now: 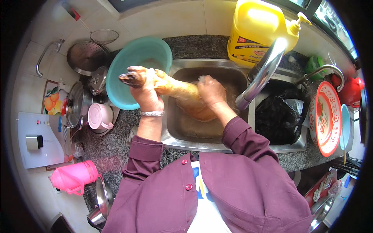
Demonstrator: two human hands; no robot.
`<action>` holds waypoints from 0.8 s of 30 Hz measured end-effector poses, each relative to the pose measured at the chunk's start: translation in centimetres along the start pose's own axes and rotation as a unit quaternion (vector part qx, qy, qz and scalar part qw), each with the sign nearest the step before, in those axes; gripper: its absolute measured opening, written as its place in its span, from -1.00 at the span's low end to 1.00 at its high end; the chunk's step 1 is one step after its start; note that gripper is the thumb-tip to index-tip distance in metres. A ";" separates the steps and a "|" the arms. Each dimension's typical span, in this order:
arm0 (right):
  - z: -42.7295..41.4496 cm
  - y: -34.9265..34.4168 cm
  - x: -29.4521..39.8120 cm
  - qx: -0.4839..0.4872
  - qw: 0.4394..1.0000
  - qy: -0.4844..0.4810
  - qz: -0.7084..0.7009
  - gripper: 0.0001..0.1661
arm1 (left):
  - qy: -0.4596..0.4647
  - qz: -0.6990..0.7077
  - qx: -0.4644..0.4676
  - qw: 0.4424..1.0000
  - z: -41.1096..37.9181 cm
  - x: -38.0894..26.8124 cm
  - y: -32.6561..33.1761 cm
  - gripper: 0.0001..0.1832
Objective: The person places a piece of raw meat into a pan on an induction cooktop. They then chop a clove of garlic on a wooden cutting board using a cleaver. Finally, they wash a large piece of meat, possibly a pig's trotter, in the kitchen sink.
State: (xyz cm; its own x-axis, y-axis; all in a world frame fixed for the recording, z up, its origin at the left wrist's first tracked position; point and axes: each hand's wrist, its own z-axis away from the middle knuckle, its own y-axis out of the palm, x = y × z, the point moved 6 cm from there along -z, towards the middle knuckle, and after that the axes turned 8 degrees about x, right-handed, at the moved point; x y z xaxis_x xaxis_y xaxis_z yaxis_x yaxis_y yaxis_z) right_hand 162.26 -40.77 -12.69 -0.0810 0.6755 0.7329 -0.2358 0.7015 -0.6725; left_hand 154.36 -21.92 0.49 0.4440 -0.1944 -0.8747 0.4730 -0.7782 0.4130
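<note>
My left hand (pixel 148 94) grips a pig's leg (pixel 182 88) just below the trotter, whose dark hoof end points left over the rim of a teal plastic basin (pixel 112 84). The thick end of the leg rests low in the left bowl of a stainless steel sink (pixel 189 147), in cloudy water. On the upper right side of the leg, my right hand (pixel 212 91) is closed around something pale and translucent, mostly hidden by the fingers. The chrome faucet (pixel 263 74) arches over the sink's right side, close to my right hand.
A black plastic bag (pixel 275 116) fills the right sink bowl. Behind the sink stands a yellow pump jug (pixel 253 29). At the right is a red-rimmed enamel basin (pixel 328 119). On the left are a pink lidded cup (pixel 99 116), a glass pot lid (pixel 75 103) and a pink thermos (pixel 74 176).
</note>
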 end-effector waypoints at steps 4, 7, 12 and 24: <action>0.7 -2.2 3.8 -0.048 0.982 -0.179 -0.018 -0.76 | 0.014 -0.011 0.021 1.000 0.6 -0.2 1.0 -0.64; 3.8 -4.3 12.3 -0.177 0.894 -0.413 -0.004 -0.79 | 0.014 -0.007 0.042 0.999 0.6 0.1 1.2 -0.67; 3.5 -2.7 13.7 -0.129 0.944 -0.299 -0.056 -0.82 | 0.010 -0.020 0.032 0.999 0.5 0.6 0.7 -0.68; 5.2 -3.6 13.5 -0.108 0.916 -0.385 -0.021 -0.81 | 0.029 -0.012 0.006 0.999 -1.5 0.8 -2.1 -0.66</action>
State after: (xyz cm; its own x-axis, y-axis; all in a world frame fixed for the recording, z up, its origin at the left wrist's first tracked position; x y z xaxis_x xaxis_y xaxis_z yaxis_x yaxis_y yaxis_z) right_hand 156.99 -35.39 0.19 -0.7559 0.3445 0.5567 -0.0641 0.8074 -0.5866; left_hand 154.85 -19.50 -0.66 0.4768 -0.1406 -0.8677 0.4745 -0.7898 0.3887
